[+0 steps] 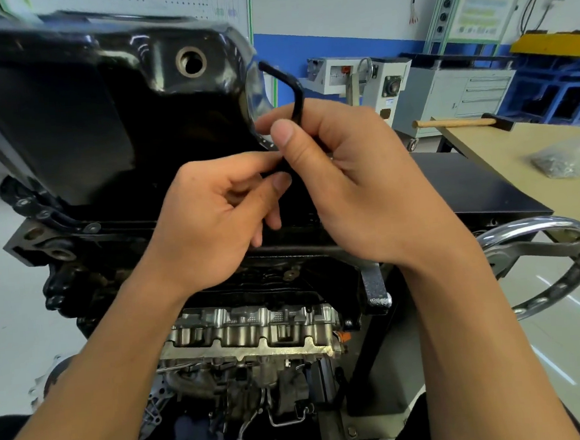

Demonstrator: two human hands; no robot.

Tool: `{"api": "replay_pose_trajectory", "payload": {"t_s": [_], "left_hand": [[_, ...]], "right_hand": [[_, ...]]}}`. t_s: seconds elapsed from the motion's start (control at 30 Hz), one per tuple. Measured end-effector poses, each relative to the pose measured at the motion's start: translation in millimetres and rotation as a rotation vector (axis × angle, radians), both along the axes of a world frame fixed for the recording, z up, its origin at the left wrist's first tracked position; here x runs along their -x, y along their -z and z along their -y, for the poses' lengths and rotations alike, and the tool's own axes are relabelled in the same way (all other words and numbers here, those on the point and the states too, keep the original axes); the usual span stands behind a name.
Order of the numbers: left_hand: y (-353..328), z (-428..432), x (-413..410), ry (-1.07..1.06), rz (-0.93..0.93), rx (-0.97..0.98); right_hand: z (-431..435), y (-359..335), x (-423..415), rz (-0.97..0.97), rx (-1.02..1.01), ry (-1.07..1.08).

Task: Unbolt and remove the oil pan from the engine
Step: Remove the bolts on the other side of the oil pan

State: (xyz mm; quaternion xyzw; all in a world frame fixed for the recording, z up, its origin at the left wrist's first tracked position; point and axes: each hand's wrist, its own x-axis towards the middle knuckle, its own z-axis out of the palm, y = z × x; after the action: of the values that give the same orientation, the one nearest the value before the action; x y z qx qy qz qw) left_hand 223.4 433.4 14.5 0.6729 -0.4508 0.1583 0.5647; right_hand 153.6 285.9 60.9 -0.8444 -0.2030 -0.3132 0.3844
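A glossy black oil pan sits on top of the upturned engine, with an open drain hole in its side and flange bolts along its lower left rim. A black L-shaped hex key stands at the pan's right edge. My right hand grips its long arm, thumb pointing up. My left hand pinches the key's lower part between thumb and fingers. The key's lower end is hidden behind my hands.
A chrome handwheel of the engine stand sticks out at the right. Behind it a workbench carries a wooden-handled hammer and a plastic bag of small parts. Grey cabinets stand by the far wall.
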Motion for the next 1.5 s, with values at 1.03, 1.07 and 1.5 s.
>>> {"api": "replay_pose_trajectory", "payload": {"t_s": [1.03,1.07,1.5], "left_hand": [[14,21,22,-0.435,0.115,-0.026],[12,22,24,-0.378,0.033,0.045],[1,89,62,0.462,-0.734,0.143]], "right_hand": [[18,0,5,0.077,-0.290,0.064],[21,-3,7,0.093,-0.346,0.065],[138,-24,112,0.077,-0.899,0.239]]}}
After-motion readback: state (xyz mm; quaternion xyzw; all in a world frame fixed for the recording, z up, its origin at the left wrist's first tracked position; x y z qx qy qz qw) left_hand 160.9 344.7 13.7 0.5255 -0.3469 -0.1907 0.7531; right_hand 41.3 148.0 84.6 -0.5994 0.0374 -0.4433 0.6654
